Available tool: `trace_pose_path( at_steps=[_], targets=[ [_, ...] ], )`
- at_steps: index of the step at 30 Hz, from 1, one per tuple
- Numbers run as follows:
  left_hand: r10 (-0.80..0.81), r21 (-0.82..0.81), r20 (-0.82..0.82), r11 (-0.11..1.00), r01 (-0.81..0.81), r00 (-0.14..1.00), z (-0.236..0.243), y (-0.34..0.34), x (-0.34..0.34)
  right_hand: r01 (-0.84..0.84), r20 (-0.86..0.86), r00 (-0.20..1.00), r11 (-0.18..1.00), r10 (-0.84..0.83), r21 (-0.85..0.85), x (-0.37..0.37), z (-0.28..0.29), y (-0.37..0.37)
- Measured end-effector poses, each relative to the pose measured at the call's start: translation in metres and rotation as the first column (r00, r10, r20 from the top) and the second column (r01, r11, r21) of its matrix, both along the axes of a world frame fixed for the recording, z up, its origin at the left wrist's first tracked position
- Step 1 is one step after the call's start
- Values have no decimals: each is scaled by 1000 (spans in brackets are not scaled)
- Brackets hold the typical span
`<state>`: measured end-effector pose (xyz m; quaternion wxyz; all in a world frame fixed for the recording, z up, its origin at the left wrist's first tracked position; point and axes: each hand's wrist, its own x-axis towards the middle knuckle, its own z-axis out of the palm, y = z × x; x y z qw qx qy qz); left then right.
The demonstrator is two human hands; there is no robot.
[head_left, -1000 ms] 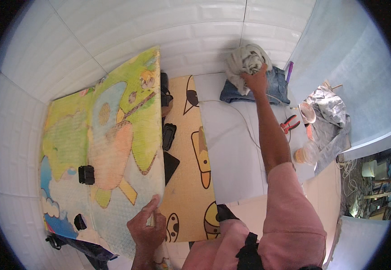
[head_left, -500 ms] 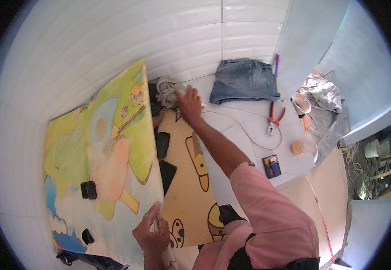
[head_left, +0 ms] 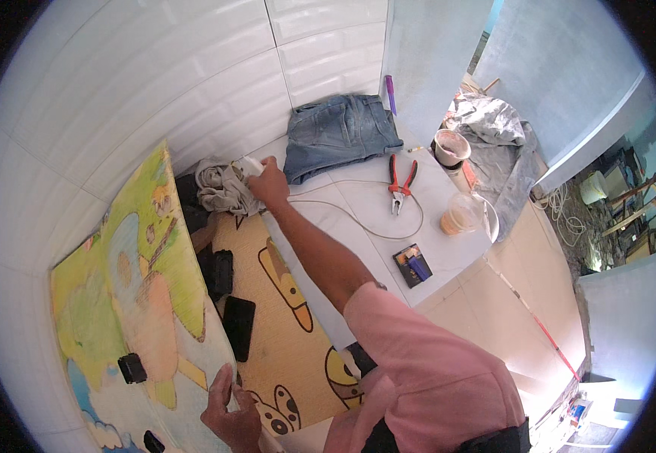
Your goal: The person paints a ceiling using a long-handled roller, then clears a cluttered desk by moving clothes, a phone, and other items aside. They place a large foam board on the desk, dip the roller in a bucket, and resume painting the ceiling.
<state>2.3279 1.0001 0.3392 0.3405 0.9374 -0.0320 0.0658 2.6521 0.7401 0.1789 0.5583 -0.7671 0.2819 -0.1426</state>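
Cloth [head_left: 222,189] has moved off jeans [head_left: 339,134]; right grip [head_left: 269,183], half-curled, touches white object [head_left: 251,165].

Right arm [head_left: 318,248] stretched far forward and leftward out of a pink sleeve [head_left: 441,370], elbow slightly bent; right hand [head_left: 269,185] back up, fingers curled. Left hand [head_left: 232,414] low, nearer the body, index finger [head_left: 221,381] pointing forward, remaining fingers bent.

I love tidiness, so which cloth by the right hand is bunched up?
The grey cloth, left of the right hand; the blue jeans, to its right, lie folded.
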Motion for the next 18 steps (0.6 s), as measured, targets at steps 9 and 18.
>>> trace_pose_path(
  at_steps=[9,18],
  targets=[
    [-81,33,84,996,78,993,0,-5,6,-59,307,895,767,324,-639,-45,-19,118],
    [-29,74,44,997,26,999,-4,-4,4,-578,159,811,813,563,72,-68,-22,165]
  ],
)
